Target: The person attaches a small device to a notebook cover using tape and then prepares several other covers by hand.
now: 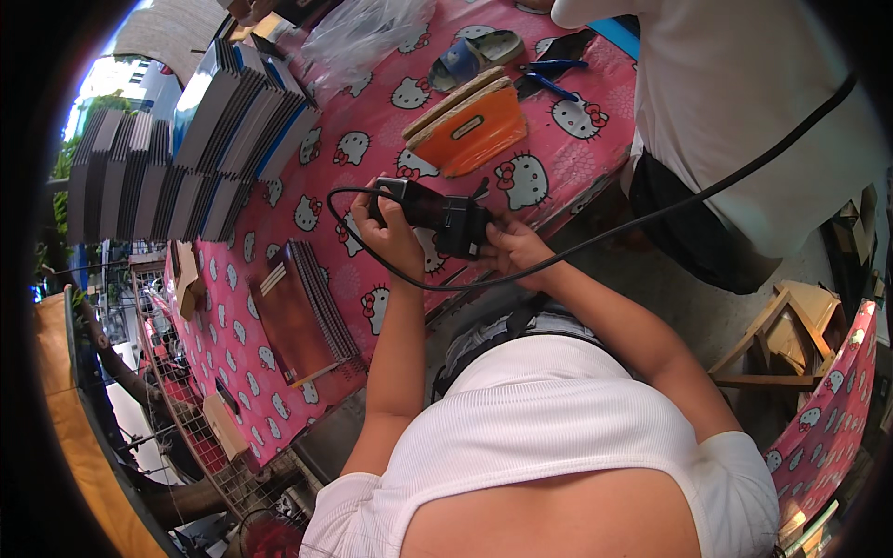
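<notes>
Spreading across the middle of the frame, a pink cartoon-cat tablecloth [372, 121] bears stacked spiral-bound books [219, 126] at the upper left, reddish-brown spiral-bound notebooks [296, 325] at left of centre, and crumpled clear plastic [367, 37] along the top. An orange block [456, 147] lies just above a black corded device [423, 202] at the centre. The left hand's [393, 228] fingers curl around its left end; the right hand's [517, 247] grasp its boxy right end. Blue-handled pliers [556, 65] lie at upper centre-right.
</notes>
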Tool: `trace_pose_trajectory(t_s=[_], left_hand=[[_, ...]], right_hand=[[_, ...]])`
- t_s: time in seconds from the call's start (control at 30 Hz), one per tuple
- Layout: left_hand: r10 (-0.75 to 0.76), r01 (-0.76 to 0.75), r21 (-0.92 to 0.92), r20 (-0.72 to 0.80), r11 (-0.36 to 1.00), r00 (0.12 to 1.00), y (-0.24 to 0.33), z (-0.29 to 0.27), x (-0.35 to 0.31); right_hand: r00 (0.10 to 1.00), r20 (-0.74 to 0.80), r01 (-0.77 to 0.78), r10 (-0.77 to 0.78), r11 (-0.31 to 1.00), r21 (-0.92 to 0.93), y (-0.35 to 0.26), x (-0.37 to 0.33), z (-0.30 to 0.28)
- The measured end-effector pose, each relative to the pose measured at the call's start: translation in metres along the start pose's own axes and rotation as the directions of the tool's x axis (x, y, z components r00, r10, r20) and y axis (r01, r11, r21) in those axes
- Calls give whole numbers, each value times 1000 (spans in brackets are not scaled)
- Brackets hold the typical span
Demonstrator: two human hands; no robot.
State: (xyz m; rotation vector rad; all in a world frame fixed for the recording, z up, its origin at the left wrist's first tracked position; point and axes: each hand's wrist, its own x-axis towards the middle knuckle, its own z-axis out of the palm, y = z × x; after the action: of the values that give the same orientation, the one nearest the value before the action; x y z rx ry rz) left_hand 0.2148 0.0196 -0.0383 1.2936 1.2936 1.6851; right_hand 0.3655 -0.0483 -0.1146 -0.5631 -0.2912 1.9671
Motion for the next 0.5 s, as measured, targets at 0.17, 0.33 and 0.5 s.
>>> trace_pose_trajectory(t_s=[0.17, 0.33, 0.5], left_hand=[[92, -91, -27, 24, 995, 995, -11, -5, 2], [191, -191, 114, 13, 975, 981, -16, -3, -2], [434, -450, 209, 120, 868, 893, -26, -12, -4]], right_hand=[[997, 77, -18, 16, 999, 31, -8, -4, 8], [996, 84, -40, 33, 996, 77, -10, -4, 15], [996, 69, 50, -51, 999, 23, -7, -2, 19]])
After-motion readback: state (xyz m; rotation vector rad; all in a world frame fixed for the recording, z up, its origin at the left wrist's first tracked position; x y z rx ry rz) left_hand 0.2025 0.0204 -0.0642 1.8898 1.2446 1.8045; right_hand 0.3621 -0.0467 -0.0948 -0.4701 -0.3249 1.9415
